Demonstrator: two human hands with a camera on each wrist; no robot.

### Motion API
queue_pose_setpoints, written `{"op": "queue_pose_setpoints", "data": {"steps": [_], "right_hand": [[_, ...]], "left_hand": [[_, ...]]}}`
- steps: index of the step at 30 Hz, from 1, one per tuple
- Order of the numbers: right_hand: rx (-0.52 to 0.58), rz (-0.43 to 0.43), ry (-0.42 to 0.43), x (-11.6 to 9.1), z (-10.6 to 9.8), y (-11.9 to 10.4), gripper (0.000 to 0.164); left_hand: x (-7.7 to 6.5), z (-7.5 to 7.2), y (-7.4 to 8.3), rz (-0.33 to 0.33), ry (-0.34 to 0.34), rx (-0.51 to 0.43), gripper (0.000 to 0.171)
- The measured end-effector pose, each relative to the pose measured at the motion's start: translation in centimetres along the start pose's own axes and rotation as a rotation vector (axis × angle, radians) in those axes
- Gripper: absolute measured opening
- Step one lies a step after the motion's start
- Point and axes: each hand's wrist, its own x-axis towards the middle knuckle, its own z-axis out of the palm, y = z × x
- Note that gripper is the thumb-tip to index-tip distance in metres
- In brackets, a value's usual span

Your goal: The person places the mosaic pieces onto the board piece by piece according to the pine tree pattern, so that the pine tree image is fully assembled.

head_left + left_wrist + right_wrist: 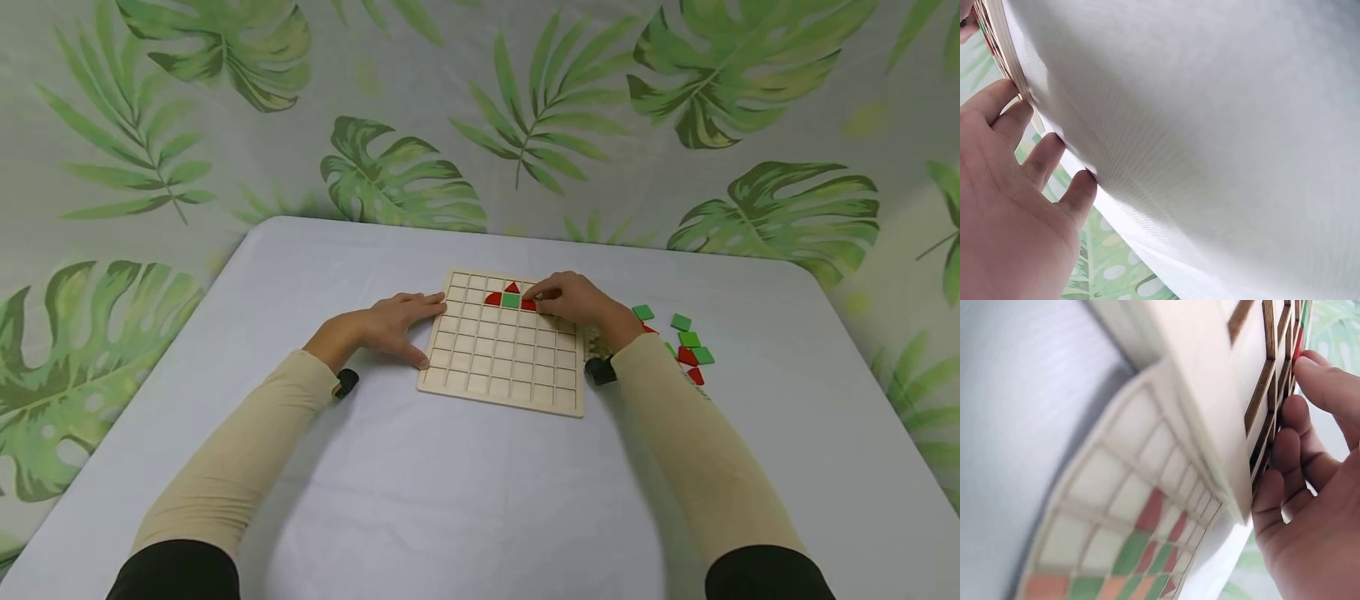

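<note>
A pale wooden grid board (480,367) lies on the white table. In its upper rows sit a red triangle (512,287), a green square (511,301) and a red rounded piece (492,298). Beside the green square, my right hand (581,302) holds another red piece (528,306) with its fingertips, at its cell; its exact shape is partly covered. The right wrist view shows the other fingers (1288,447) bent against the grid. My left hand (390,327) is spread along the board's left edge, its fingertips (1007,90) touching the rim in the left wrist view.
Several loose green tiles (681,322) and red pieces (696,376) lie right of the board, partly behind my right forearm. A printed pattern card (1110,481) with coloured cells shows beside the board's edge. A leaf-patterned cloth (405,179) hangs behind the table (465,492).
</note>
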Motion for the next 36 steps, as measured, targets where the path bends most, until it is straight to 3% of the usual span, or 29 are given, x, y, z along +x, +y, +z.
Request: {"op": "queue_pose_setpoints", "data": {"steps": [6,13,23,36], "right_hand": [[-0.001,-0.027,0.022,-0.9,-0.7,0.3,0.031],[-0.086,-0.074,0.059,-3.2,-3.0,1.4,0.03],[-0.153,-0.003,0.056,-7.0,-5.6,3.2,0.029],[-0.229,0.073,0.041,-9.9,-6.1,5.2,0.028]], "left_hand": [[0.1,0.0,0.2,-0.005,-0.009,0.005,0.098],[0.2,0.0,0.3,-0.016,-0.018,-0.004,0.099],[0.1,-0.2,0.3,-0.011,-0.014,-0.002,0.099],[-0.1,-0.2,0.4,0.006,-0.004,-0.017,0.098]]}}
